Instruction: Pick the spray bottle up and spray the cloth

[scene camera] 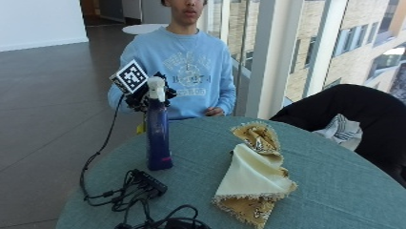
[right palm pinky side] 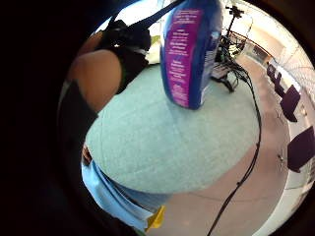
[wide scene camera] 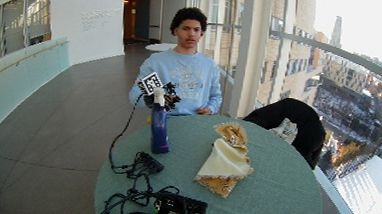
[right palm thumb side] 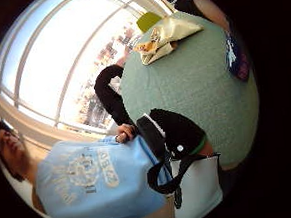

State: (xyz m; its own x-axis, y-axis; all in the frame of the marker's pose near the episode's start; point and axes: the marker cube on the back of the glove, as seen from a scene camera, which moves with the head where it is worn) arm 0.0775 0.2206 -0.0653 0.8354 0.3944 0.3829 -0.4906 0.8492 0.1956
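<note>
A spray bottle [scene camera: 158,138] stands upright near the table's [scene camera: 329,191] edge, with a folded cloth [scene camera: 254,176] lying toward the middle.

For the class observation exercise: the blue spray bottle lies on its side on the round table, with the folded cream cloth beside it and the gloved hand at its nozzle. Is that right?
Not quite. The spray bottle stands upright on the table, as the outside view shows; it is not on its side. The rest holds: the cloth lies beside it, apart, and the gloved hand is at its white nozzle.

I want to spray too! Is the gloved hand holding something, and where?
Yes: the gloved right hand grips the blue spray bottle up at its white sprayer top, near the neck.
</note>
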